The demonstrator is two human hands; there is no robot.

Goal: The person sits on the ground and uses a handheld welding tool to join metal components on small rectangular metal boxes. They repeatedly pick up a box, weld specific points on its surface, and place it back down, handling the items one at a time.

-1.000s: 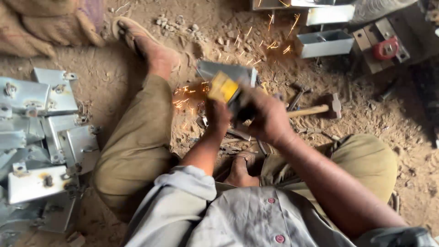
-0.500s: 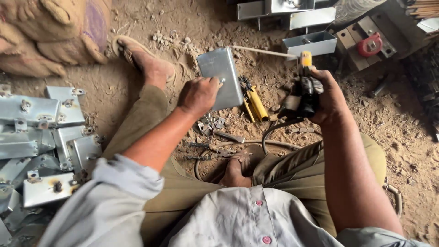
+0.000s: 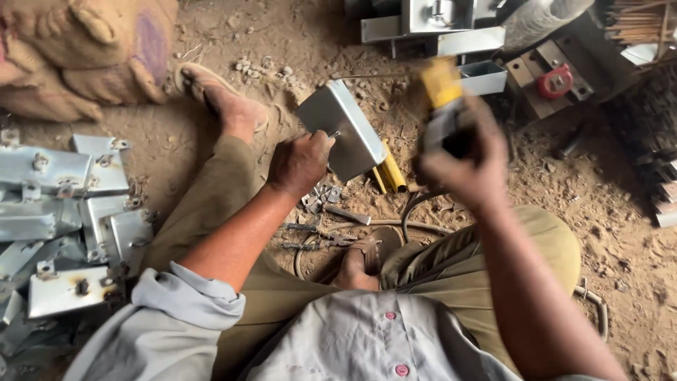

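The person sits on the dirt floor [image 3: 211,85], one leg stretched out so the sandalled foot [image 3: 222,99] points toward a burlap sack [image 3: 84,49], the other folded in close, which leaves a small working patch between the knees. To the person's left lies a heap of grey metal boxes [image 3: 63,212], stacked loosely within arm's reach. More open boxes [image 3: 430,25] lie at the top; what is in them I cannot tell.

The left hand [image 3: 300,164] is clenched on a flat metal box [image 3: 340,128], tilted up on edge, seemingly to steady it above the ground. The right hand [image 3: 462,159] is raised and blurred, its grip closed round a tool with a yellow top [image 3: 443,95]; it hangs just right of the box, not touching it.

Below the box rest yellow bars [image 3: 389,173], a cable [image 3: 416,212], and small clips and bolts [image 3: 321,197] scattered by the folded foot.
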